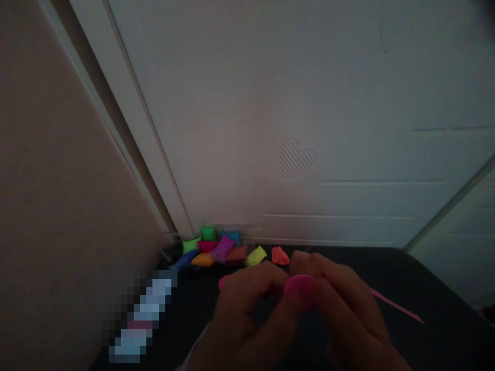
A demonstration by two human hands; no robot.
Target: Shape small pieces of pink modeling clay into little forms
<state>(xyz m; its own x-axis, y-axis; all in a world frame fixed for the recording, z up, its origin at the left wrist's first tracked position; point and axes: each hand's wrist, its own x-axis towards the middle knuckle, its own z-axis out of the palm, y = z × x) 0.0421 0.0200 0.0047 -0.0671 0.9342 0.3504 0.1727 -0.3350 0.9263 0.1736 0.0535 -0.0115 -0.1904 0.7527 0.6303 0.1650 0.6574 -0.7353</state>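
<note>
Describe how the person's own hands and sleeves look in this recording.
Both the left hand and right hand are bare, with no gloves, rings or watch visible. A pale sleeve edge shows at the left wrist. A narrow, pinkish edge, probably a cuff, shows at the right; it is too dim to be sure.
</note>
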